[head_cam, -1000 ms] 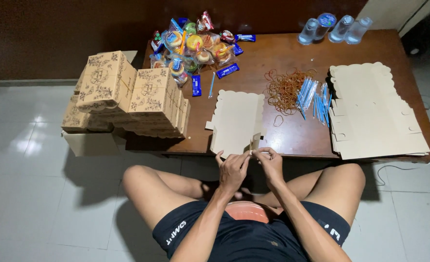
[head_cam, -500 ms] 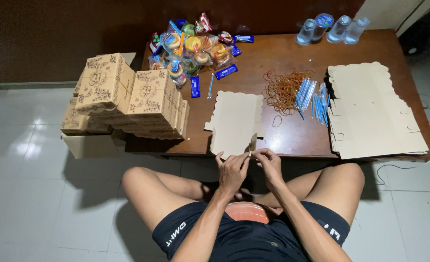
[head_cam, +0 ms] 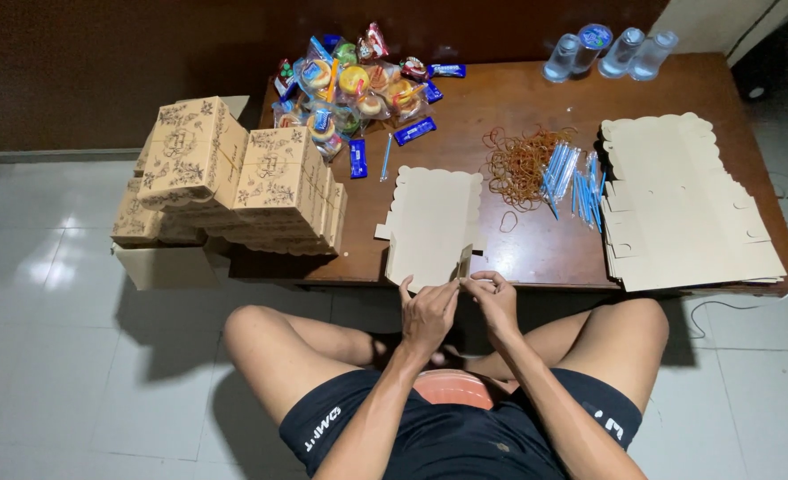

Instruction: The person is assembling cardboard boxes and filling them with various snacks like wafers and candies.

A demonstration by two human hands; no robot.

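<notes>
The flat box blank looks like plain matt card, pale tan, smooth with scalloped cut edges. Same stuff in the stack of blanks on the right. The folded boxes are matt card too, with a dark printed pattern. The table is brown wood with a slight sheen. The snack packets are glossy plastic wrap and catch the light. The rubber bands look dull and rubbery, the straws come in thin shiny blue wrappers, and the water cups are clear plastic. The floor tiles are pale, smooth and glossy. The shorts are dark matt cloth.
</notes>
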